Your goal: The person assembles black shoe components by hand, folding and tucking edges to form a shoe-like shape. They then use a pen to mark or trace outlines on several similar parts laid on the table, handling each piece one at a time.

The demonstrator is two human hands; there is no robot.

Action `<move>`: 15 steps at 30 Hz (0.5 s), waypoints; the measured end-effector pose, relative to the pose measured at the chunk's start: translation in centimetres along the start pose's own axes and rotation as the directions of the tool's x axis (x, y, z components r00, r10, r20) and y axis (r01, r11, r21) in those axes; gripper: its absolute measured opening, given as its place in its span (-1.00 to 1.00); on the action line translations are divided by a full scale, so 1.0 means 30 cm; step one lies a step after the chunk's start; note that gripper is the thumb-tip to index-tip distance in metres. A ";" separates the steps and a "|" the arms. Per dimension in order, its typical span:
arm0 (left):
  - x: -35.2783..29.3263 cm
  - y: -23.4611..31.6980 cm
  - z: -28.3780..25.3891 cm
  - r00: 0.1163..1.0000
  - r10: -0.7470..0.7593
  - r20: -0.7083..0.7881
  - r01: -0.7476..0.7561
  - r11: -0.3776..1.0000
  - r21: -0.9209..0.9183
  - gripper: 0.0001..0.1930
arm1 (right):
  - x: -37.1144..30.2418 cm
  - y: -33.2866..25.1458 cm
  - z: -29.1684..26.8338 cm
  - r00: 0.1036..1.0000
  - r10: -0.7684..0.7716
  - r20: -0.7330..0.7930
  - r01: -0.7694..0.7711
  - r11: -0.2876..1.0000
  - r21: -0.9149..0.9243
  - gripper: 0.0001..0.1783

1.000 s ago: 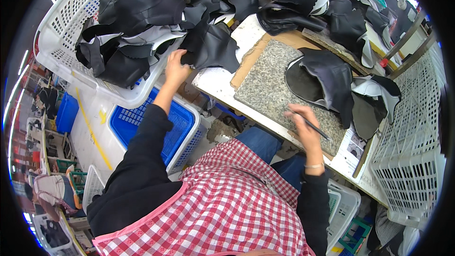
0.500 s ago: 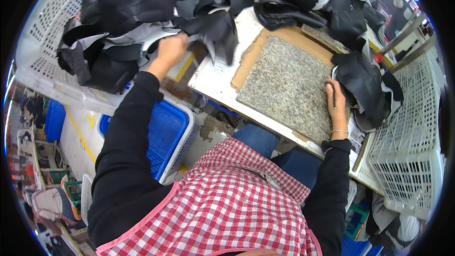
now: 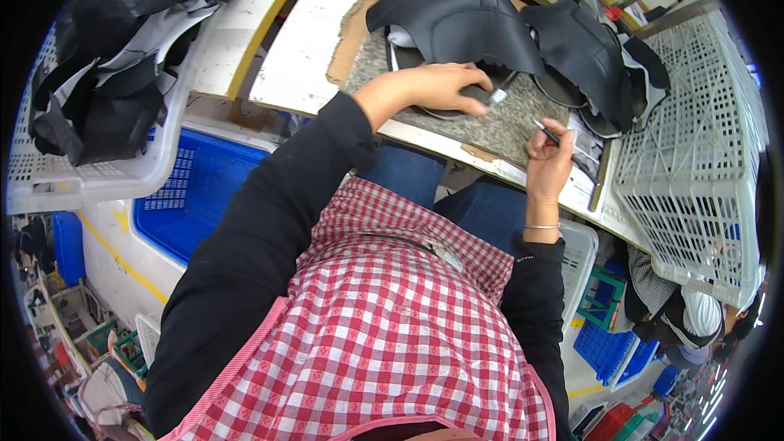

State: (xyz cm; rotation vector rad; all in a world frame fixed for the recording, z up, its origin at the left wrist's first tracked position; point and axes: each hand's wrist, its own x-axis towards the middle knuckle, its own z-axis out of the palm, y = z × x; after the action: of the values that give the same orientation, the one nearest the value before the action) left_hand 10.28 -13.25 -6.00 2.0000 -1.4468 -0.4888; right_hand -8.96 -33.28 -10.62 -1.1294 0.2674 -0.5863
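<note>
The left hand (image 3: pixel 445 87) was at the near edge of a big black shoe upper (image 3: pixel 457 12). Its thumb and fingers were bent, but I could not tell if its grip was pinching the leather. The upper was over a speckled stone slab (image 3: pixel 508 132), on the far side of the hand. The right hand (image 3: pixel 554 159) was near the slab's right side, with its grip closed around a thin dark pen (image 3: pixel 547 132). Brown cardboard (image 3: pixel 351 41) poked out at the slab's left, on a white counter (image 3: pixel 298 53). Another black upper (image 3: pixel 580 45) was to the right, close to a tall white basket (image 3: pixel 686 139). Far to the left, black leather pieces (image 3: pixel 122 0) were piled in a white crate (image 3: pixel 131 188).
</note>
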 end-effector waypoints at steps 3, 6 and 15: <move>-0.014 -0.062 0.057 0.996 -0.003 -0.088 0.011 0.996 0.089 -0.35 | -0.041 -0.029 -0.017 0.998 0.000 0.059 0.009 0.989 -0.148 -0.50; 0.003 -0.091 0.065 0.962 -0.025 -0.272 0.046 0.996 0.074 -0.53 | -0.045 -0.036 0.036 0.991 0.054 0.122 -0.014 0.953 -0.303 -0.65; 0.059 -0.161 0.009 0.918 -0.170 -0.359 0.091 0.970 -0.227 -0.69 | 0.032 0.128 0.308 0.968 -0.165 0.191 0.252 0.684 -0.684 -0.66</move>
State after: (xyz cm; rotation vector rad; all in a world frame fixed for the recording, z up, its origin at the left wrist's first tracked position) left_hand 14.16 -13.95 -9.32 1.9031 -0.9898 -0.2753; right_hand -2.51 -25.56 -10.17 -1.9648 0.2719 -0.6353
